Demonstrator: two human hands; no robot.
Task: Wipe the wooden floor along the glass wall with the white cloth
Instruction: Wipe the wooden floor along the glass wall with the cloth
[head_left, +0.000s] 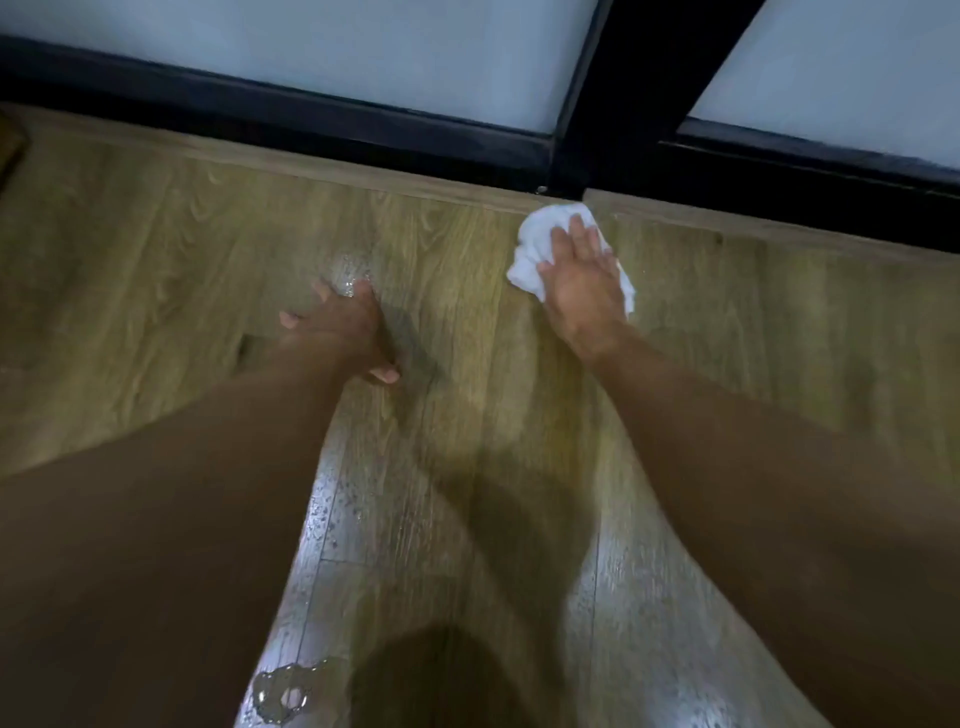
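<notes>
By glass wall (363, 52): R hand (584, 275) flat on white cloth (530, 244); L hand (343, 322) flat on wooden floor (156, 234).

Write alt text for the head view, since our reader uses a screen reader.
The right hand presses a white cloth flat on the wooden floor, right at the foot of the black-framed glass wall. The left hand rests on the floor with fingers spread, by a wet shine. A small puddle lies near the bottom edge.

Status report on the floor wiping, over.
Right hand flat, pressing crumpled white cloth onto wooden floor at black-framed glass wall. Left hand spread on floor. Clear water puddle unwiped, nearer the person.
</notes>
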